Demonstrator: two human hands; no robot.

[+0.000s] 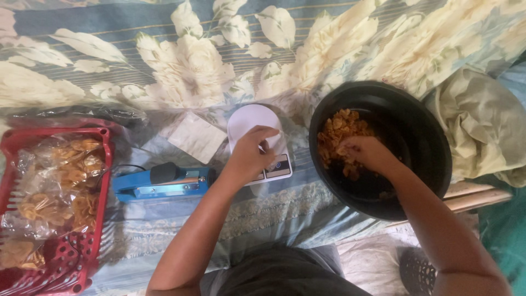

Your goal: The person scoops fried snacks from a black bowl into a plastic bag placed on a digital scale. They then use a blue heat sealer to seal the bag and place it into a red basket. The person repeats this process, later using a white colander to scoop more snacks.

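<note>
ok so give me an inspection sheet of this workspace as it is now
surface: floral bedsheet spread flat
job's things: black bowl of fried chips; white kitchen scale
clutter: red basket of bagged chips; blue heat sealer; clear empty bag; crumpled cloth
hands: left hand over the scale, pinching something pale; right hand in the bowl among the chips
cables: thin black cord by the sealer
surroundings: wooden edge at right

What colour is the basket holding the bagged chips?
Red; the basket shows in the head view, at far left.
</note>
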